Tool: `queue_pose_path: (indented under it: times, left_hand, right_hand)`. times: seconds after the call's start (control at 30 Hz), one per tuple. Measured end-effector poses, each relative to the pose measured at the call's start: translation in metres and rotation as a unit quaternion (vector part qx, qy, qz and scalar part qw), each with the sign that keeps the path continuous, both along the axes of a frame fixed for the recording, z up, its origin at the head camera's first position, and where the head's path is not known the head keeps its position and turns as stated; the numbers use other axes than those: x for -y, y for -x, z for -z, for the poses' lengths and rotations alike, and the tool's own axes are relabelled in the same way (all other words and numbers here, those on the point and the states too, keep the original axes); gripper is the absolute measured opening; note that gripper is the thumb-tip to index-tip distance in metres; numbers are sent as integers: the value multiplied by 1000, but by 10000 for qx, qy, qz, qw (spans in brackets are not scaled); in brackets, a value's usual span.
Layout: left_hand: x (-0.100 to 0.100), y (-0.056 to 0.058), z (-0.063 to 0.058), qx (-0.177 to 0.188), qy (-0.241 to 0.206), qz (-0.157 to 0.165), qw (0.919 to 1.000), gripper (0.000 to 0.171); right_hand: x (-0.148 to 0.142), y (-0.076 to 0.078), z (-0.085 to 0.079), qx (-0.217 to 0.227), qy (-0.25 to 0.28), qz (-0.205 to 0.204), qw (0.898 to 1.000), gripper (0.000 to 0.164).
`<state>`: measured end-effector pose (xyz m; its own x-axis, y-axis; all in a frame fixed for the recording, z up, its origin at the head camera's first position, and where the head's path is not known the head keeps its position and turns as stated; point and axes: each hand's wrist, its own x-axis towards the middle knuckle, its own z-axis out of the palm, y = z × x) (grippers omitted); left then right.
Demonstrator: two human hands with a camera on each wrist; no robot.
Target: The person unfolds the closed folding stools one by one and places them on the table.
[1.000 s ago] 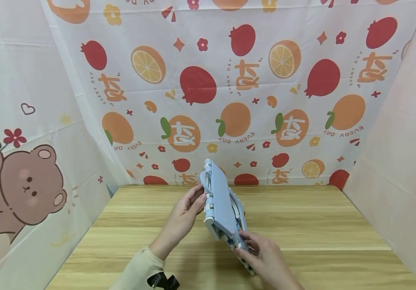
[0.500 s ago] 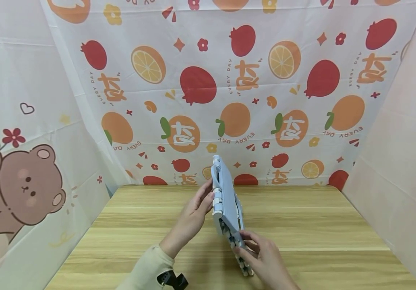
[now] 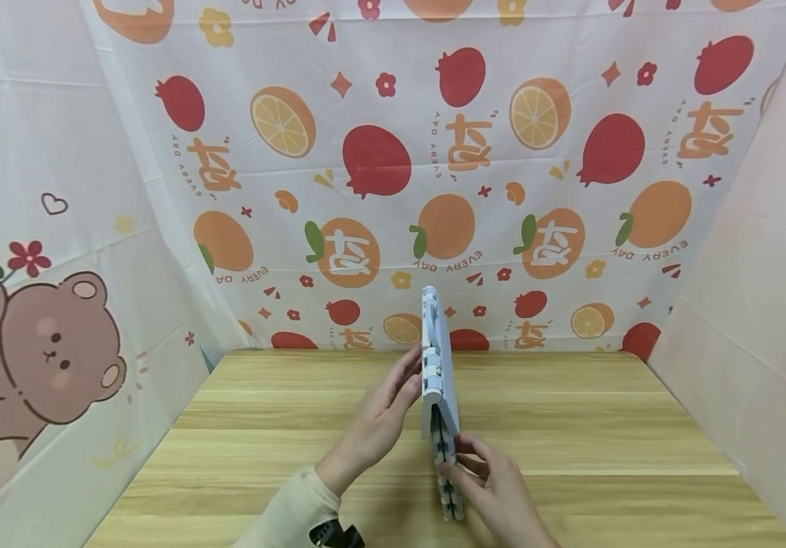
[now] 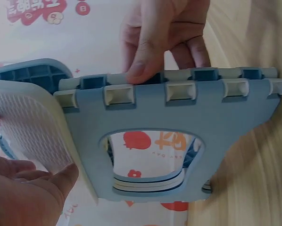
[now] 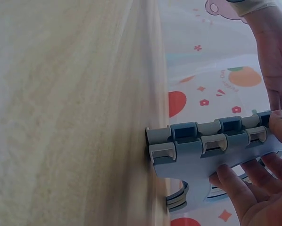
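A light blue and white plastic folding step stool [image 3: 437, 396] stands upright, nearly folded flat, in front of me. Its hinged legs show a cut-out opening in the left wrist view, where the textured top panel [image 4: 30, 122] tilts out from the leg panel [image 4: 150, 113]. My left hand [image 3: 379, 418] rests extended fingers against the left side of that top panel. Lower down, my right hand [image 3: 495, 487] pinches the leg's hinged edge [image 5: 207, 134], thumb on the hinge and fingers along the panel. The stool's far side is mostly hidden in the head view.
The stool's lower end is at the wooden table [image 3: 584, 449]. Behind the table hangs a fruit-print cloth [image 3: 393, 228]; another cloth with a bear print [image 3: 57, 350] hangs at the left. A black strap [image 3: 334, 534] is on my left wrist.
The stool's upper part has swung to the right and its panels have come closer together. My left hand has moved right with it; my right hand has stayed nearly in place.
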<state>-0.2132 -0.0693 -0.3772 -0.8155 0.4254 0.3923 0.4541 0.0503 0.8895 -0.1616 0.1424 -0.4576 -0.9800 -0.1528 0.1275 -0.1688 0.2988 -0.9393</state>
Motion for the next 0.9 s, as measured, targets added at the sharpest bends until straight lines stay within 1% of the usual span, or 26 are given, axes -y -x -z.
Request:
queue_pose_path:
  times: [0.1, 0.27, 0.4, 0.53, 0.6, 0.7, 0.77, 0.83, 0.9]
  left_hand:
    - [0, -1, 7, -70, 113, -11, 9999, 55]
    - [3, -5, 23, 65, 203, -17, 9998, 55]
    - [5, -10, 33, 432, 151, 21, 9989, 55]
    - [4, -14, 41, 713, 160, -102, 9973, 56]
    - [3, -16, 43, 753, 198, -149, 9969, 56]
    - [2, -18, 47, 779, 223, -129, 9966, 56]
    - [1, -18, 49, 791, 209, -140, 9965, 52]
    - [0, -18, 51, 815, 188, -146, 9964, 47]
    - [-1, -18, 52, 850, 152, -113, 9962, 42]
  right_hand:
    - [1, 0, 2, -36, 91, 58, 9999, 48]
    - [2, 0, 5, -50, 209, 107, 9997, 46]
    - [3, 1, 6, -39, 317, 173, 9993, 46]
    - [2, 2, 8, -159, 332, 157, 9992, 45]
    - [0, 3, 9, -303, 185, 38, 9994, 46]
    - [-3, 3, 12, -584, -172, -239, 9979, 51]
    - [-6, 4, 13, -715, -377, -419, 9958, 53]
    - [-8, 5, 14, -737, -513, -537, 9945, 55]
    - [-11, 6, 14, -637, -614, -635, 9940, 55]
